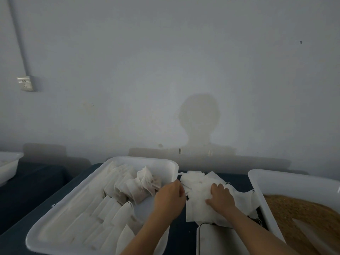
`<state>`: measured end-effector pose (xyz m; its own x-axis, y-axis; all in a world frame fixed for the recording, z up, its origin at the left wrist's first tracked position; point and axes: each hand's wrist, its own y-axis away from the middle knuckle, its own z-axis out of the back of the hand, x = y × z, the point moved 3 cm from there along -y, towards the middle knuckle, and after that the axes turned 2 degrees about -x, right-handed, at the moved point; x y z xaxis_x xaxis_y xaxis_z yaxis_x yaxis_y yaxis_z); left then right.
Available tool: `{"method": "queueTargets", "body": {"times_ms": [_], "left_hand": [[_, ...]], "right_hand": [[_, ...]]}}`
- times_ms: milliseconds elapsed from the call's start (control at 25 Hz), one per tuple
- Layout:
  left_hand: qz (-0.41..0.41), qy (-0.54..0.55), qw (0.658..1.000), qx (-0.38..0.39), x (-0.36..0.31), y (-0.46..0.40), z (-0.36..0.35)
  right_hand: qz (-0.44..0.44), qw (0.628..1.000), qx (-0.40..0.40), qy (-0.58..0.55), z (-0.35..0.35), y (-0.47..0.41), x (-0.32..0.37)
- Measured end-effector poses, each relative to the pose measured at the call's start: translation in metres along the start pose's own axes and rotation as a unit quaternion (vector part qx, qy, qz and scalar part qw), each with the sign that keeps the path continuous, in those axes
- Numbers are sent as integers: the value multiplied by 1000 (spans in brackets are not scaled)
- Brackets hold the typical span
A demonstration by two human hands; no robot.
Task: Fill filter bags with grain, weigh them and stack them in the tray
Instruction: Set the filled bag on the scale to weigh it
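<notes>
**Both hands at the empty-bag pile, between tray and grain tub**

The white tray [103,181] sits on the dark bench [36,190], left of centre. It holds filled filter bags [132,188]: one group stands upright near the far right corner, and further rows lie overlapping along the near half.

A loose pile of empty filter bags [198,181] lies on the bench between the tray and the white tub [261,197] on the right. The tub contains brown grain [298,214].

The left hand [169,197] is at the left edge of the pile, just beside the tray's right rim. Its fingers curl toward the bags; whether this grip is clenched on a bag cannot be told, as the fingertips are hidden. The right hand [220,199] rests on top of the pile with fingers bent and pressing into the bags; its grip is released, with no bag visibly pinched.

A flat white scale [217,240] lies at the near edge, partly under the pile. A second white tray [9,162] sits at the far left
</notes>
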<state>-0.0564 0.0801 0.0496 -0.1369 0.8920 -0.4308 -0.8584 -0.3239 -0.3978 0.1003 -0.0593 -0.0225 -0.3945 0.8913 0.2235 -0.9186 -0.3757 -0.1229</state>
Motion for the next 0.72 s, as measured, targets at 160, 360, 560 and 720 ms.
{"method": "queueTargets", "body": {"times_ms": [160,360,560,720], "left_hand": [[-8,9,1000,-3,3,1,-6],[-12,14,1000,-5,3,2,-12],[-23,28,999,14,-6,2,-10],[-18,142,987,66,-41,6,-19]], "right_hand": [[5,999,-3,-51,12,-5,-5],[-5,997,-22,-79,20,-3,-11],[13,986,-118,-121,64,14,-11],[64,962,-130,-232,130,39,-19]]}}
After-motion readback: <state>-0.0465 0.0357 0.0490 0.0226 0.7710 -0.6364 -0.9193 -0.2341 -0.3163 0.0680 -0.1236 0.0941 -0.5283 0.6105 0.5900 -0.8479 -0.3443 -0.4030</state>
